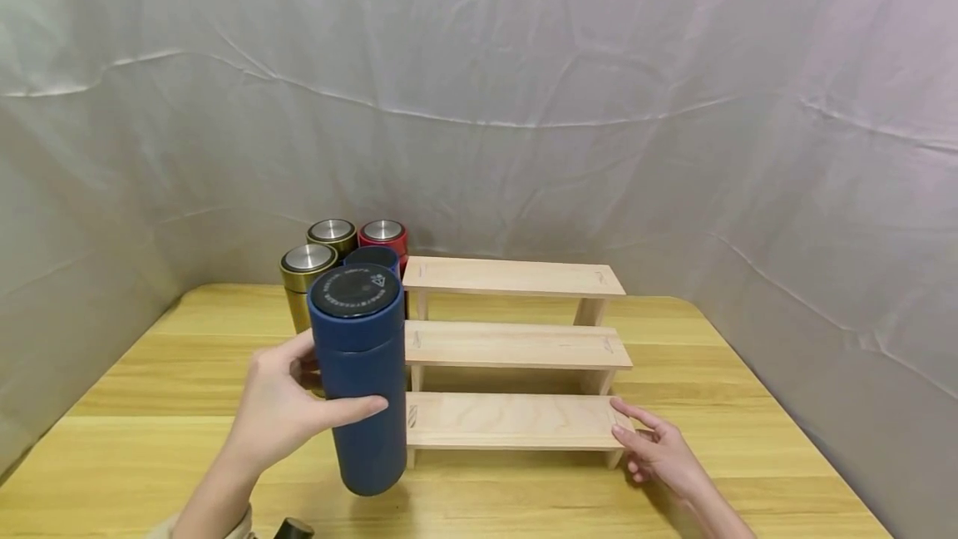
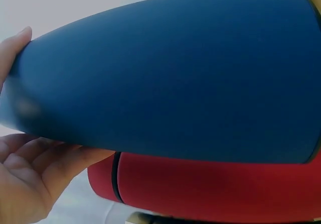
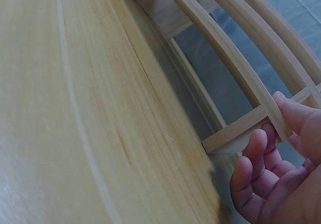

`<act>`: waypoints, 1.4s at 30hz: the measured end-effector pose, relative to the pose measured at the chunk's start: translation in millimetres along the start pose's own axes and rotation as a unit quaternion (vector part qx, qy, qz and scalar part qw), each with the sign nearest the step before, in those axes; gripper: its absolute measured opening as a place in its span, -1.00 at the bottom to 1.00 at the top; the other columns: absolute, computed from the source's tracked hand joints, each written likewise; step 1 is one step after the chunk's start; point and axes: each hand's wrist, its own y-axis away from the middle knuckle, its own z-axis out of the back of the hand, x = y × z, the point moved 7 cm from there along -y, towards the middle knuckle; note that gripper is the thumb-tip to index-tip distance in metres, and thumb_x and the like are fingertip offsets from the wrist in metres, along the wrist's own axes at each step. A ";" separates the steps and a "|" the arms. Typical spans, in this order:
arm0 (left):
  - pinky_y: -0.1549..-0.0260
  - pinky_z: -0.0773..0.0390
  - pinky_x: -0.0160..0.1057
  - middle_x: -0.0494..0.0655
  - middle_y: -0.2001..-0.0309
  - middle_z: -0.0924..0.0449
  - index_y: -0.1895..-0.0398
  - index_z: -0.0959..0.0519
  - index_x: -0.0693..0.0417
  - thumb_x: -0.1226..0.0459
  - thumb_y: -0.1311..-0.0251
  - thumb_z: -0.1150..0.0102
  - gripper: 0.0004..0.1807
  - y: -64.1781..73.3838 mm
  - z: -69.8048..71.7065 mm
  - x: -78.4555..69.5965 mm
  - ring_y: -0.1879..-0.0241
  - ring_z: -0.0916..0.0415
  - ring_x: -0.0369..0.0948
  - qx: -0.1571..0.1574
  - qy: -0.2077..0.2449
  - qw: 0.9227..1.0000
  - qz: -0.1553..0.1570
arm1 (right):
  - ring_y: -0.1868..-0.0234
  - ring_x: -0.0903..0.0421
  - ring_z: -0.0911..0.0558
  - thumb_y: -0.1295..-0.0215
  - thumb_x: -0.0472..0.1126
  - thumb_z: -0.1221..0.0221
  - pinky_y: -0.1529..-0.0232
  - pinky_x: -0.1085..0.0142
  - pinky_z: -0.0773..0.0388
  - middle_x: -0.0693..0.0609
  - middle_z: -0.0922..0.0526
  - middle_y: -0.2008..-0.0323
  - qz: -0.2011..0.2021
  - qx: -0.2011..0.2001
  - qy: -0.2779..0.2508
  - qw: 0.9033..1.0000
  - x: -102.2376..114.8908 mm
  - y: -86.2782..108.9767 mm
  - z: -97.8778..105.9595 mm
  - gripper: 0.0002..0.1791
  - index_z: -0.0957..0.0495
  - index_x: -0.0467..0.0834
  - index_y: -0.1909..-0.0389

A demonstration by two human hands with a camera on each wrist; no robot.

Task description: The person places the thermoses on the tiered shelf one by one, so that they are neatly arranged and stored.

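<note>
My left hand [image 1: 273, 406] grips a blue thermos bottle [image 1: 367, 439] round its body, thumb across the front. The bottle stands upright with a black lid on top, just left of a three-step wooden rack [image 1: 516, 421]. It fills much of the left wrist view, where a red bottle [image 2: 215, 184] shows beyond it. At the right end of the rack's lowest step, my right hand [image 1: 666, 452] pinches the board between thumb and fingers. The right wrist view shows those fingertips [image 3: 258, 138] at the board's corner and underside.
Behind the held bottle stand a gold bottle [image 1: 298, 285], a darker gold bottle [image 1: 332, 231], a red bottle [image 1: 383, 231] and another blue bottle [image 1: 372, 256], partly hidden. The wooden table [image 1: 150, 422] meets a grey cloth backdrop [image 1: 479, 165]. A small dark cylinder [image 1: 293, 529] shows by my left wrist.
</note>
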 end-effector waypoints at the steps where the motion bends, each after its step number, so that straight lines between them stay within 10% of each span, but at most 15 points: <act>1: 0.56 -0.57 -0.25 -0.08 0.39 -0.62 0.17 -0.54 0.19 0.39 0.50 -0.53 -0.39 -0.8 -1.3 -1.0 0.51 -0.58 -0.23 0.002 0.004 1.000 0.002 | 0.69 0.24 -0.44 -0.23 -0.22 -0.10 0.63 0.41 -0.45 0.08 -0.41 0.67 0.000 -0.001 0.000 1.000 0.2 0.1 -0.1 -0.63 -0.42 0.41 0.15; 42: 0.34 -0.55 -0.22 -0.11 0.28 -0.61 0.12 -0.52 0.08 0.19 0.35 -0.50 -0.41 -62.3 -83.1 -6.7 0.33 -0.58 -0.23 0.021 0.077 0.996 0.031 | 0.69 0.25 -0.43 -0.23 -0.20 -0.10 0.63 0.41 -0.44 0.08 -0.41 0.68 0.002 0.005 0.002 1.000 2.3 1.5 -4.1 -0.64 -0.42 0.40 0.15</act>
